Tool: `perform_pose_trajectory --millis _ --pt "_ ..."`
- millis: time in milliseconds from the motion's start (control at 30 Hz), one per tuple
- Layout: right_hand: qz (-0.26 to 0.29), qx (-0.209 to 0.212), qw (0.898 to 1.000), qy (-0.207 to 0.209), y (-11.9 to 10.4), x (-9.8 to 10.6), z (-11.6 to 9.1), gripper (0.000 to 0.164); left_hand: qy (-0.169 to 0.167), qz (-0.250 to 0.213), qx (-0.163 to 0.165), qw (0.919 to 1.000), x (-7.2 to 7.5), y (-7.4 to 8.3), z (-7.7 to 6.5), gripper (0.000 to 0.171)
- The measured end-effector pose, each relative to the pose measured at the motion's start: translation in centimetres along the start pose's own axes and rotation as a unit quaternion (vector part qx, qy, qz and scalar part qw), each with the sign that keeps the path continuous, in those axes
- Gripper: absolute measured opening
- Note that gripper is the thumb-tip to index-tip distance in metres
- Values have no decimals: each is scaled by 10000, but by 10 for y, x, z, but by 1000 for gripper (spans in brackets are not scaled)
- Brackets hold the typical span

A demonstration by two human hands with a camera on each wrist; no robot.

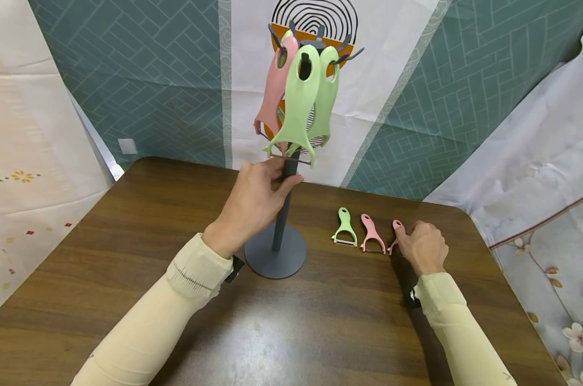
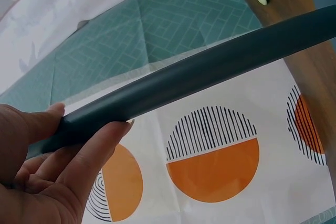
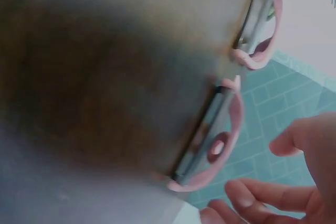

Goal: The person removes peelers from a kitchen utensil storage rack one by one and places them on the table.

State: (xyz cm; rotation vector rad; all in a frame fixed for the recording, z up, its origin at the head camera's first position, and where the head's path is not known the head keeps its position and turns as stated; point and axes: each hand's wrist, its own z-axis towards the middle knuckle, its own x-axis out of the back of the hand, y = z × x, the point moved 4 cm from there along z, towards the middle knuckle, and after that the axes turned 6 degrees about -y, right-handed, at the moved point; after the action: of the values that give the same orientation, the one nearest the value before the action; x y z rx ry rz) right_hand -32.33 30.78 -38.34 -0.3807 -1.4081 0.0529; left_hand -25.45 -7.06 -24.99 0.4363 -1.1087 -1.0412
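Right hand (image 1: 422,247): thumb and fingers spread; the end pink peeler (image 3: 236,123) lies close, not seen to be gripped.
Table (image 1: 330,311): beside it, a middle pink peeler (image 1: 370,228) and a green peeler (image 1: 345,222) are laid; all three apparently left to be hung.
Left hand (image 1: 253,199): stand (image 1: 282,220) pinched by its pole.
Hooks: at least three hung peelers (image 1: 298,102) are held.
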Motion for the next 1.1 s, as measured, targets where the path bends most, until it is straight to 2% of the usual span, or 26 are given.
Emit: perform_pose_trajectory --millis 133,333,667,1100 --pt "117 85 9994 310 -8 7 -3 45 -6 -8 4 10000 0 -1 0 20" --pt "267 247 9980 517 -17 14 -7 40 -4 2 28 10000 0 -1 0 20" --pt "483 393 9933 971 -25 20 -11 36 84 363 46 9993 -1 -2 1 28" --pt "840 874 9834 1353 -43 31 -15 33 146 171 65 9997 -1 -2 1 31"
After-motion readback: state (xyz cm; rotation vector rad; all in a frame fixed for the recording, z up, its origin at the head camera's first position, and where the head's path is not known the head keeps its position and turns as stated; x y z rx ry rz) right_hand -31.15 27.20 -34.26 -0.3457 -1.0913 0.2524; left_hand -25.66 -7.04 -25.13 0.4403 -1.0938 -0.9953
